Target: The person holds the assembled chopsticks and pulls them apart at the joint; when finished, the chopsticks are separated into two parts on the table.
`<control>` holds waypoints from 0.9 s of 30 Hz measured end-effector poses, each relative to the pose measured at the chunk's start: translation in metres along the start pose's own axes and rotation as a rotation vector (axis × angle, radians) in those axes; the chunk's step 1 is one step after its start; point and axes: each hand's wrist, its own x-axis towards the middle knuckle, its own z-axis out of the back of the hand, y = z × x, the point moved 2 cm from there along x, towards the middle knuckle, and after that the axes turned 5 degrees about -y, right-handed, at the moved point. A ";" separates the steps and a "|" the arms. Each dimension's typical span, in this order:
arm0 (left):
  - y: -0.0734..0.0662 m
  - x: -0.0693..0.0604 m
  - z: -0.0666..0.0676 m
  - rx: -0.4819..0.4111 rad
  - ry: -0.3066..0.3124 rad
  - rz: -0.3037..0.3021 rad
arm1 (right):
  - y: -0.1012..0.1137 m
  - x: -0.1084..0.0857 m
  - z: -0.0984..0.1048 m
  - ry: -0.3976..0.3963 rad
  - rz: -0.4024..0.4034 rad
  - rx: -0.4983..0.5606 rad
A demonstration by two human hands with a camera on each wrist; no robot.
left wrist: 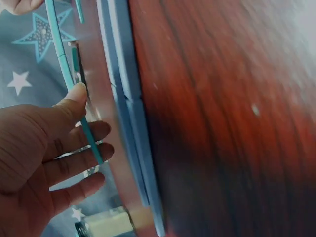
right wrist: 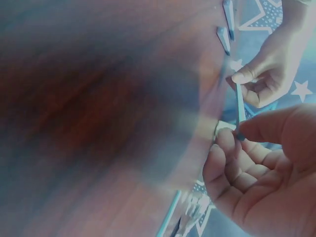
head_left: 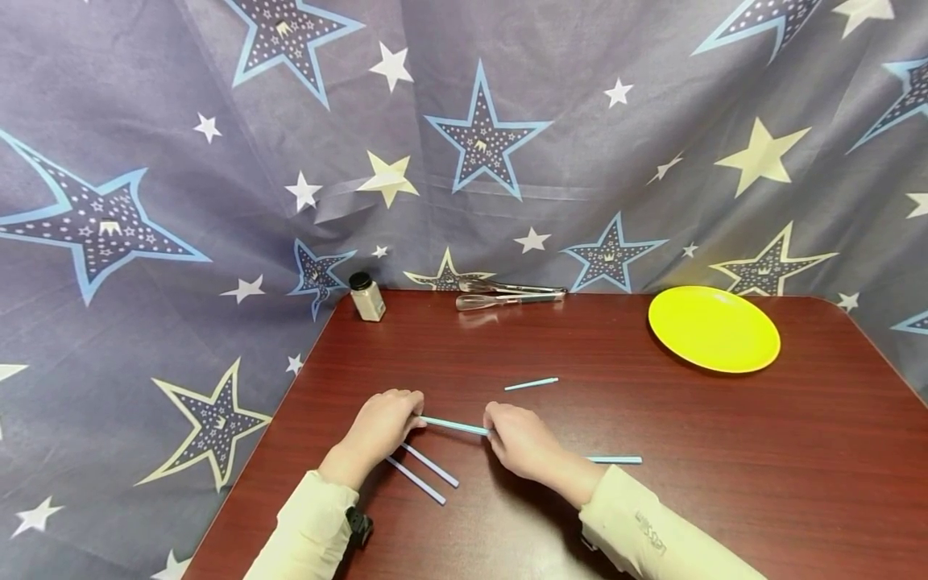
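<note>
Between both hands lies a slim light-blue chopstick (head_left: 455, 424), held level above the table, with a joint line along it. My left hand (head_left: 380, 420) pinches its tapered part, and the thumb presses on it in the left wrist view. Thumb and index finger of my right hand (head_left: 524, 441) pinch the other end. Beneath the left hand, two lavender-blue chopsticks (left wrist: 129, 98) lie side by side, each with a joint. A short light-blue chopstick piece (head_left: 532, 384) lies beyond the hands. Another light-blue piece (head_left: 615, 460) rests partly hidden behind the right forearm.
On the red-brown table (head_left: 725, 451), a jar with a black lid (head_left: 367, 298) stands at the back left. Metal tongs (head_left: 511, 297) lie along the back edge. A yellow plate (head_left: 714, 329) sits at the back right. A star-patterned curtain (head_left: 551, 161) hangs behind.
</note>
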 end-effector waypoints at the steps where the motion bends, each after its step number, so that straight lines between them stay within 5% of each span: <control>1: -0.002 0.001 0.000 -0.009 -0.007 -0.001 | -0.001 -0.001 0.002 -0.016 0.012 0.001; 10: -0.027 0.008 0.005 -0.124 -0.029 -0.082 | -0.013 -0.008 0.032 -0.054 0.031 0.012; 18: -0.056 0.015 0.008 -0.066 -0.054 -0.221 | -0.030 -0.018 0.054 -0.029 0.043 -0.035; 27: -0.085 0.022 0.006 -0.071 -0.032 -0.278 | -0.038 -0.031 0.068 0.007 0.070 -0.035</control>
